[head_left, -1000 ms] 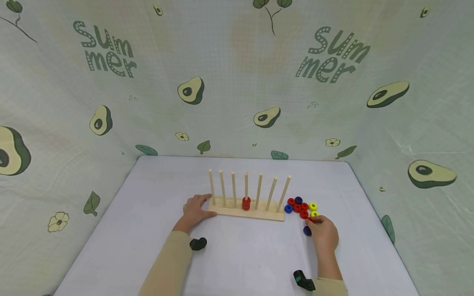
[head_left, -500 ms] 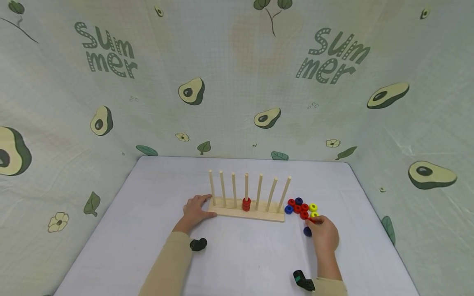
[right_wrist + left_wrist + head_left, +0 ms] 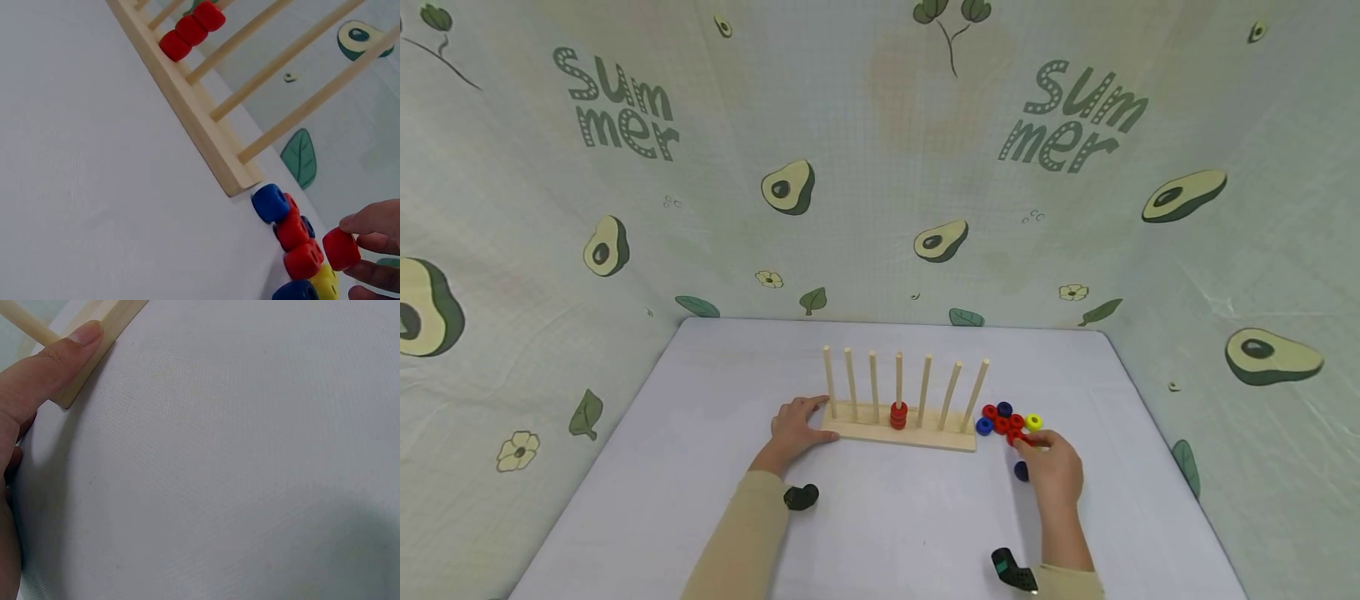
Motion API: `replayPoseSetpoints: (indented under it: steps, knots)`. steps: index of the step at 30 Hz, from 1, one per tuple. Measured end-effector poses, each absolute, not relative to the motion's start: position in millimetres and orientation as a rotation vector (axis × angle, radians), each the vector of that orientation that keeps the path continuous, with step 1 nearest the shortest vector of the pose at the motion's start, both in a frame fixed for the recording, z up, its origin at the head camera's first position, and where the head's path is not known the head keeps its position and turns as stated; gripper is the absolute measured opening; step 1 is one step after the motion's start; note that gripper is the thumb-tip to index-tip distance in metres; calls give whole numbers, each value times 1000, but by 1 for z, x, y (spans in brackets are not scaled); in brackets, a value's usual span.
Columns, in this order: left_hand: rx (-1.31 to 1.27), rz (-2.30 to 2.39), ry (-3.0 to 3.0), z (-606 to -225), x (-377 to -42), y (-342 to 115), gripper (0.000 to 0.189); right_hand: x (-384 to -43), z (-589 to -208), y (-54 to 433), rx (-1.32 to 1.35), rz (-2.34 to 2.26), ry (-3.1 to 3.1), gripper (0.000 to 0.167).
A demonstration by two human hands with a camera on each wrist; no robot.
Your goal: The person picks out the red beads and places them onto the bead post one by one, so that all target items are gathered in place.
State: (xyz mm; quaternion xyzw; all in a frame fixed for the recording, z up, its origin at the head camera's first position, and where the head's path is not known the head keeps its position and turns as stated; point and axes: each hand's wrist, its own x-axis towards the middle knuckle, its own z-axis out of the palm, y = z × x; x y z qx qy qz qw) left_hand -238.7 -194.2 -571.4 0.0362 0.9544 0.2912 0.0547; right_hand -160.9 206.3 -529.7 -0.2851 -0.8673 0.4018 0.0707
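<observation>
A wooden peg board (image 3: pixel 857 428) with several upright pegs stands mid-table. One central peg carries a stack of red beads (image 3: pixel 898 415), three of them in the right wrist view. At the board's left end my left hand (image 3: pixel 793 427) holds the base, its thumb (image 3: pixel 69 353) along the front edge. My right hand (image 3: pixel 1056 471) is over the loose beads to the right of the board. Between its thumb and fingers it pinches a red bead (image 3: pixel 341 249), which appears raised above the others in the right wrist view.
By the board's right end lie loose red beads (image 3: pixel 292 232), a blue bead (image 3: pixel 270 203) and a yellow bead (image 3: pixel 1033 422). A dark blue bead (image 3: pixel 1022 472) sits nearer me, partly behind the right hand. A patterned cloth (image 3: pixel 865 208) hangs behind the white table (image 3: pixel 887 525).
My right hand has shifted slightly up and away from me with the red bead, now covering the nearer yellow bead. The left hand and the board have stayed put.
</observation>
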Motion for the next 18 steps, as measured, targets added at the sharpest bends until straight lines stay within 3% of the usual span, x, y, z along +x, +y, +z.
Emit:
replayPoseSetpoints:
  steps: [18]
  knots:
    - [107,896,2900,-574,-241,-196,80,-163,-521,187,-610,1245,-2745,29]
